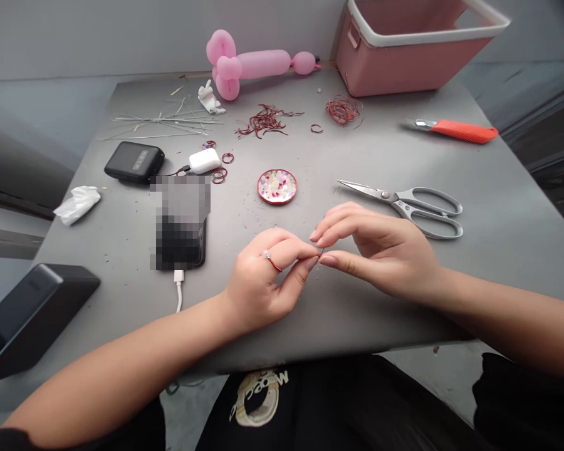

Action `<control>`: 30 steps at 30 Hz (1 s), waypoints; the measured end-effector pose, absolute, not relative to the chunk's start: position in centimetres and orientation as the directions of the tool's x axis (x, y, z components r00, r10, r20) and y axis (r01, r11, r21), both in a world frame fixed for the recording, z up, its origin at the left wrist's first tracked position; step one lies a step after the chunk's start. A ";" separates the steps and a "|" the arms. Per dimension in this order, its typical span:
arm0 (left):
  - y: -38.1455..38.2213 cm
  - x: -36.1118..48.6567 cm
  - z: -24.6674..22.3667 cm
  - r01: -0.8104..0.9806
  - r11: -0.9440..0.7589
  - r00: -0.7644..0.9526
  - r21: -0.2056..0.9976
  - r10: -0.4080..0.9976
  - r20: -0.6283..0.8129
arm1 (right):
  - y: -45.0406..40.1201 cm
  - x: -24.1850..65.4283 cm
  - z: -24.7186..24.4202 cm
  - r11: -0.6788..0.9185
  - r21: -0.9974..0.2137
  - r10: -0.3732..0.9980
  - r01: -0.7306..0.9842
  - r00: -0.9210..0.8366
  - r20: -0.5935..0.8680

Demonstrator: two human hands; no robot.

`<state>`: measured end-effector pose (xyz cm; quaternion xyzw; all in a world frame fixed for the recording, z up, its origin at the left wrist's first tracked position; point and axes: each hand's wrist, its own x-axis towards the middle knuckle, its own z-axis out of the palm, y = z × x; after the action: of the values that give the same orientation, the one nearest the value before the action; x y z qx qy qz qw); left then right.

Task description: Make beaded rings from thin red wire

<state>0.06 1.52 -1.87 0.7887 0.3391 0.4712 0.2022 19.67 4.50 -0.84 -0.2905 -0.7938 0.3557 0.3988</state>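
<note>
My left hand point(270, 272) is closed in a pinch on a thin dark red cord point(320, 253), of which only a short piece shows at the fingertips. A red ring with a small bead point(266, 255) circles one of its fingers. My right hand point(380, 250) meets it from the right, thumb and fingers slightly apart around the cord's end; whether they touch it is too small to tell. Beyond the hands lies a round red-rimmed dish point(277, 202) of pale and pink beads. Grey scissors point(398, 198) rest behind my right hand, blades pointing left.
Red cord pieces point(266, 121), a cord coil point(344, 110) and an orange-handled cutter point(465, 130) lie farther back. A pink bin point(404, 66) and balloon point(266, 64) stand behind. A phone point(181, 244), black power bank point(134, 161), white case point(204, 161) and thin wires point(160, 120) are left.
</note>
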 end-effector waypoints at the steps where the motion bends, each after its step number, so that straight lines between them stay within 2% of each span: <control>1: 1.5 0.1 -1.9 0.352 -0.692 0.329 0.630 0.722 0.609 | 4.4 19.6 -0.8 0.552 -0.818 0.748 0.159 -0.527 0.403; 3: 1.5 0.1 -1.9 0.363 -0.682 0.334 0.635 0.731 0.595 | 4.3 19.6 -0.8 0.572 -0.806 0.734 0.153 -0.533 0.420; 5: 1.3 0.2 -1.7 0.360 -0.645 0.330 0.673 0.764 0.555 | 4.1 19.6 -0.8 0.680 -0.703 0.686 0.211 -0.522 0.507; 7: 1.1 0.3 -1.4 0.335 -0.585 0.322 0.738 0.807 0.494 | 4.1 19.8 -0.8 0.838 -0.459 0.544 0.296 -0.522 0.657; 9: 0.8 0.4 -1.0 0.293 -0.504 0.319 0.812 0.853 0.414 | 4.2 20.1 -0.9 0.939 -0.136 0.301 0.317 -0.559 0.773; 10: 0.7 0.5 -0.9 0.274 -0.463 0.320 0.843 0.871 0.374 | 4.3 20.2 -0.9 0.952 -0.013 0.194 0.305 -0.571 0.797; 11: 0.6 0.5 -0.8 0.261 -0.434 0.321 0.862 0.882 0.346 | 4.4 20.2 -0.8 0.955 0.043 0.139 0.293 -0.573 0.808; 12: 0.5 0.5 -0.7 0.255 -0.428 0.319 0.867 0.884 0.342 | 4.5 20.2 -0.8 0.958 0.024 0.149 0.287 -0.567 0.810; 13: 0.5 0.5 -0.7 0.257 -0.449 0.317 0.856 0.876 0.364 | 4.6 20.1 -0.7 0.956 -0.057 0.215 0.287 -0.557 0.803; 16: 0.6 0.4 -0.9 0.287 -0.576 0.312 0.765 0.812 0.494 | 4.4 19.7 -0.4 0.873 -0.414 0.486 0.260 -0.552 0.678; 19: 0.8 0.2 -1.1 0.313 -0.655 0.328 0.688 0.754 0.569 | 4.0 19.4 -0.2 0.749 -0.627 0.618 0.215 -0.569 0.542; 22: 0.8 0.1 -1.2 0.356 -0.683 0.340 0.638 0.731 0.592 | 3.7 19.5 -0.2 0.661 -0.719 0.680 0.213 -0.574 0.455; 27: 0.8 0.2 -1.2 0.419 -0.694 0.361 0.585 0.719 0.595 | 3.5 19.6 -0.3 0.589 -0.767 0.730 0.254 -0.574 0.371; 30: 0.7 0.1 -1.3 0.447 -0.713 0.386 0.541 0.699 0.602 | 3.5 19.6 -0.1 0.412 -0.883 0.780 0.225 -0.588 0.214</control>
<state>0.14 0.74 -1.32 0.8194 0.3497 0.4299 0.1464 19.58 3.51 -0.12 -0.3232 -0.7775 0.4354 0.3184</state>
